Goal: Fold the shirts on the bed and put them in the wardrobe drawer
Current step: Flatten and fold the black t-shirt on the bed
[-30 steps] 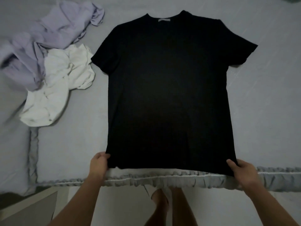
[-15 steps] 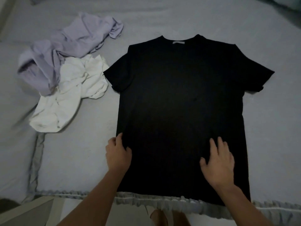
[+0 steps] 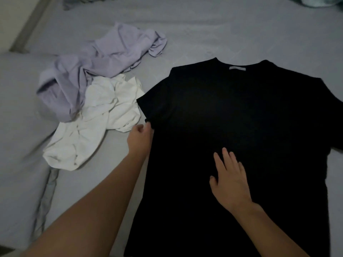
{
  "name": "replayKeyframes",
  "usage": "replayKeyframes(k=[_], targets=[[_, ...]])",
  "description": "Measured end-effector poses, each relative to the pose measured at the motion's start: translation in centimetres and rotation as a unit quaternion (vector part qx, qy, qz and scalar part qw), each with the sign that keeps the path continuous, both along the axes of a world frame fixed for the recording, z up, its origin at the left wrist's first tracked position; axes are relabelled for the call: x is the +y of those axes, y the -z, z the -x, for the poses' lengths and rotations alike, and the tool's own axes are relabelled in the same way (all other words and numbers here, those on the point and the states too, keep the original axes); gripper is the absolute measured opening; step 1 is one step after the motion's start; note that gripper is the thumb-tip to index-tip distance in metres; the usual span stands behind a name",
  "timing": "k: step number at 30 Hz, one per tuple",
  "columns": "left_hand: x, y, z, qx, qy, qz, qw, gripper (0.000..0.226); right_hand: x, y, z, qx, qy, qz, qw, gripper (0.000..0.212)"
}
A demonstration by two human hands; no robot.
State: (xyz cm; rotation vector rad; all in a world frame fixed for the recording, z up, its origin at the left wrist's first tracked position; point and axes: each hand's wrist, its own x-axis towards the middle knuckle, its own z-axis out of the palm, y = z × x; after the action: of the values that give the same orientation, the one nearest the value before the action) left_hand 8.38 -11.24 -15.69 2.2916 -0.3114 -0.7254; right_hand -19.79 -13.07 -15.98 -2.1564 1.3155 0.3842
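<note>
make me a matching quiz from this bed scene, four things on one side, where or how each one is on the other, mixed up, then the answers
Things:
1. black shirt
2. white shirt
3. left hand
4. right hand

States:
A. flat on the black shirt's middle
B. crumpled, next to the lilac shirt
C. spread out flat on the bed
D. at the black shirt's sleeve edge

Pairs: 1-C, 2-B, 3-D, 4-A
</note>
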Motion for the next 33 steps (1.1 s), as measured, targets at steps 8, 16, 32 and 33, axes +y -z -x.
replayKeyframes(k=[8, 16, 32, 33], targets=[[-11.0, 0.1, -6.3, 0.307, -0.168, 0.127, 0.928, 0.032, -0.1, -0.2, -5.8, -0.023, 0.056, 0.003, 0.998, 0.075], [-13.1, -0.4, -12.3, -0.220, 0.162, 0.115, 0.955, 0.021, -1.2, -0.6, -11.6, -0.051, 0.038, -0.017, 0.998, 0.075], [-19.4, 7.1, -6.2, -0.310, 0.577, -0.105, 0.748, 0.070, -13.6, 4.9, -9.3, 0.018, 0.092, 0.123, 0.988, 0.072], [-19.5, 7.6, -7.3, -0.330, 0.583, -0.097, 0.736, 0.074, -15.2, 5.3, -7.4, 0.045, 0.100, 0.141, 0.984, 0.072]])
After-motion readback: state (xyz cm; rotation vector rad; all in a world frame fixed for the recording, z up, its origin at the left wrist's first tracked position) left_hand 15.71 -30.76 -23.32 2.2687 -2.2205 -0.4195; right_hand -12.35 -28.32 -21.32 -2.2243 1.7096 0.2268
